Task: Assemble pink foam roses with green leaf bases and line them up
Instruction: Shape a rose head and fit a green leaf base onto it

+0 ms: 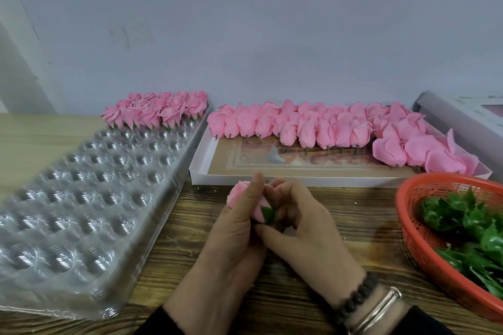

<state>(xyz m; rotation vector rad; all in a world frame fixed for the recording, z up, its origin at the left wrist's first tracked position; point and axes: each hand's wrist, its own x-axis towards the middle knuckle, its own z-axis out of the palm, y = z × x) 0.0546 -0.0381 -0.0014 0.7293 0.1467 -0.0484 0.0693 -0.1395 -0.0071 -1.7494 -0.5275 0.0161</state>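
My left hand (231,239) grips a pink foam rose (239,193) over the wooden table, thumb laid along its side. A green leaf base (267,214) sits on the rose's lower end. My right hand (302,223) curls its fingers round that base from the right. Several finished roses with green bases (158,110) stand in rows at the far end of the clear plastic tray (81,198). Bare pink roses (326,128) lie in rows in the white cardboard box (198,171). Loose green leaf bases (468,220) fill the red basket (413,226).
The clear tray has many unfilled cups along the left side. A white box lid (462,117) leans at the far right by the wall. Bare wooden tabletop (367,226) shows between my hands and the basket.
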